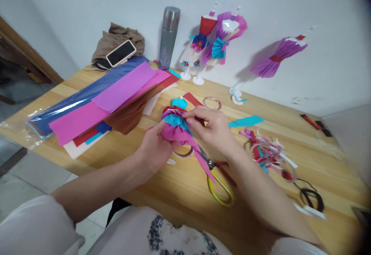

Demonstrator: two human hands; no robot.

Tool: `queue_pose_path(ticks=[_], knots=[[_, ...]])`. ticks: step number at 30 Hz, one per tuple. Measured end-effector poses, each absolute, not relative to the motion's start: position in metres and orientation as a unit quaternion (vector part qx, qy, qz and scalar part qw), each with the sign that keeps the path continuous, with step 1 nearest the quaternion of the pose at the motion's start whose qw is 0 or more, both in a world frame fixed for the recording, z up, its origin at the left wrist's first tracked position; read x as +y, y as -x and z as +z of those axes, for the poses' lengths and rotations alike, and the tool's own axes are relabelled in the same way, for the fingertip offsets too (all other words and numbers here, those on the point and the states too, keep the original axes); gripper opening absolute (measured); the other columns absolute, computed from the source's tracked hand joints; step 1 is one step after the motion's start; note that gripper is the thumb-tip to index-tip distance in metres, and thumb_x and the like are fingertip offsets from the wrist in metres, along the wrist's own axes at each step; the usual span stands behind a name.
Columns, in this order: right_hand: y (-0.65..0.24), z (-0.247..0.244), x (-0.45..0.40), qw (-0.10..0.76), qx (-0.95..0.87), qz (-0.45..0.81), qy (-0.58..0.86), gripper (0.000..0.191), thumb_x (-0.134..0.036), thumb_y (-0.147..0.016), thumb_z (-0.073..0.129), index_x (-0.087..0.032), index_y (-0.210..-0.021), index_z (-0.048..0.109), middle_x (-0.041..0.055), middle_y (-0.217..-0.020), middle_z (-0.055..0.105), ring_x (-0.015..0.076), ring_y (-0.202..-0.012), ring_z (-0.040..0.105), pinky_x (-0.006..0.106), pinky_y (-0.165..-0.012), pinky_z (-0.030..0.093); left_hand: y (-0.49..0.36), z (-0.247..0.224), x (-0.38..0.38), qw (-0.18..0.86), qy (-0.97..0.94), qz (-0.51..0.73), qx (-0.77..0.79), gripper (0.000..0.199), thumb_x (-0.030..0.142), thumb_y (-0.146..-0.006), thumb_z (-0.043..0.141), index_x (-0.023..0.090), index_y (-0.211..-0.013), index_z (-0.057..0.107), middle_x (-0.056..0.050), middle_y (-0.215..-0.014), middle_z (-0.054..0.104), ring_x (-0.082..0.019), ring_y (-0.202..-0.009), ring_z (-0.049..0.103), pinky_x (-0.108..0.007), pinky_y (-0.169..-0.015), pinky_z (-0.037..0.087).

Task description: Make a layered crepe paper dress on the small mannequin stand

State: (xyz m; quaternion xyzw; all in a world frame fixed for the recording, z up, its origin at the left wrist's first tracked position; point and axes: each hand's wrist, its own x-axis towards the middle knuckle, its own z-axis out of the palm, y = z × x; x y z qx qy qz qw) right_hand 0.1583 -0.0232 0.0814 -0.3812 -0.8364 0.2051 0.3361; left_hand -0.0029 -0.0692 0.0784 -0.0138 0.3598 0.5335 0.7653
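A small crepe-paper dress point(175, 125) in blue, red and magenta layers is held above the wooden table. My left hand point(158, 146) grips its lower left side, thumb on the front. My right hand point(210, 127) pinches the dress's right edge near the red and magenta layers, thumb and forefinger together. A magenta strip point(205, 164) hangs from the dress toward the lower right. Scissors with yellow handles point(222, 191) lie just below my right wrist, partly behind that strip. A roll of tape point(184, 153) is partly hidden beneath the dress.
Stacked crepe paper point(124, 88) lies at left, near a phone point(121, 53) on brown cloth. A flask point(169, 38) and paper dresses on stands point(207, 34) are by the wall. Paper scraps point(266, 150) and a black cord point(311, 197) lie at right.
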Motion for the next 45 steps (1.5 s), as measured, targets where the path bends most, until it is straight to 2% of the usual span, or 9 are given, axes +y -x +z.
queue_pose_path(ticks=[2,7,11,19,22,27,32,38,45], knots=[[-0.158,0.081,-0.043,0.345,-0.846,0.197,0.357,0.017,-0.02,-0.096,0.053,-0.021,-0.088,0.069,0.0016,-0.076,0.068,0.0141,-0.066,0.06,0.028,-0.063,0.045,0.005,0.076,-0.068,0.766,-0.01,0.531,0.363,0.036,0.023,-0.104,0.036,0.015,-0.098,0.071,-0.007,-0.086,0.072,-0.016,-0.077,0.066,-0.028,-0.075,0.055],[-0.148,0.064,-0.087,0.204,-0.933,0.092,0.28,0.017,-0.032,-0.094,0.058,-0.018,-0.091,0.067,0.0042,-0.074,0.069,0.0178,-0.067,0.061,0.031,-0.061,0.041,0.008,0.073,-0.066,0.774,-0.003,0.498,0.39,0.045,0.026,-0.105,0.032,0.012,-0.089,0.071,-0.008,-0.077,0.069,-0.018,-0.07,0.065,-0.033,-0.081,0.055],[-0.138,0.047,-0.099,0.147,-0.945,-0.002,0.292,0.01,-0.018,-0.091,0.056,-0.017,-0.09,0.065,0.0037,-0.071,0.068,0.0181,-0.065,0.06,0.032,-0.059,0.036,0.012,0.068,-0.066,0.774,-0.001,0.508,0.378,0.038,0.02,-0.103,0.036,0.013,-0.096,0.073,-0.006,-0.079,0.07,-0.018,-0.069,0.066,-0.034,-0.08,0.056],[-0.126,0.043,-0.101,0.097,-0.933,0.007,0.346,0.008,-0.011,-0.083,0.061,-0.017,-0.087,0.064,0.007,-0.074,0.069,0.0214,-0.066,0.061,0.034,-0.058,0.033,0.013,0.079,-0.063,0.756,0.012,0.531,0.381,0.037,0.014,-0.102,0.035,0.013,-0.105,0.072,-0.007,-0.082,0.073,-0.017,-0.077,0.069,-0.034,-0.086,0.058],[-0.126,0.04,-0.099,0.123,-0.926,-0.001,0.357,0.01,-0.009,-0.083,0.057,-0.017,-0.082,0.063,0.0059,-0.068,0.067,0.0199,-0.062,0.06,0.033,-0.058,0.032,0.011,0.084,-0.061,0.754,0.004,0.536,0.38,0.032,0.015,-0.101,0.039,0.012,-0.1,0.071,-0.006,-0.08,0.072,-0.016,-0.077,0.069,-0.032,-0.085,0.058],[-0.122,0.027,-0.092,0.265,-0.885,-0.03,0.381,0.013,-0.011,-0.082,0.05,-0.019,-0.074,0.056,0.0023,-0.059,0.062,0.0158,-0.051,0.05,0.031,-0.056,0.026,0.004,0.094,-0.058,0.755,0.01,0.536,0.378,0.039,0.02,-0.106,0.033,0.014,-0.097,0.07,-0.007,-0.083,0.073,-0.018,-0.089,0.071,-0.033,-0.094,0.055],[-0.11,0.004,-0.094,0.38,-0.827,0.133,0.392,0.017,-0.01,-0.077,0.049,-0.021,-0.066,0.043,-0.0041,-0.054,0.052,0.0099,-0.048,0.041,0.025,-0.051,0.025,0.003,0.095,-0.056,0.734,0.0,0.559,0.386,0.039,0.021,-0.106,0.035,0.015,-0.083,0.066,-0.006,-0.082,0.073,-0.018,-0.092,0.071,-0.034,-0.1,0.053],[-0.106,0.0,-0.106,0.34,-0.737,0.369,0.453,0.027,-0.013,-0.075,0.059,-0.022,-0.063,0.036,-0.006,-0.059,0.044,0.0083,-0.053,0.035,0.022,-0.05,0.025,0.003,0.09,-0.058,0.738,0.032,0.546,0.395,0.038,0.026,-0.106,0.038,0.015,-0.082,0.065,-0.006,-0.087,0.072,-0.016,-0.087,0.07,-0.033,-0.101,0.052],[-0.124,0.024,-0.12,0.246,-0.768,0.414,0.421,0.015,-0.003,-0.076,0.055,-0.017,-0.079,0.06,0.0055,-0.085,0.068,0.0158,-0.078,0.061,0.025,-0.066,0.044,-0.005,0.084,-0.061,0.749,0.06,0.545,0.373,0.032,0.027,-0.105,0.041,0.014,-0.09,0.067,-0.006,-0.086,0.072,-0.015,-0.08,0.067,-0.03,-0.092,0.054]])
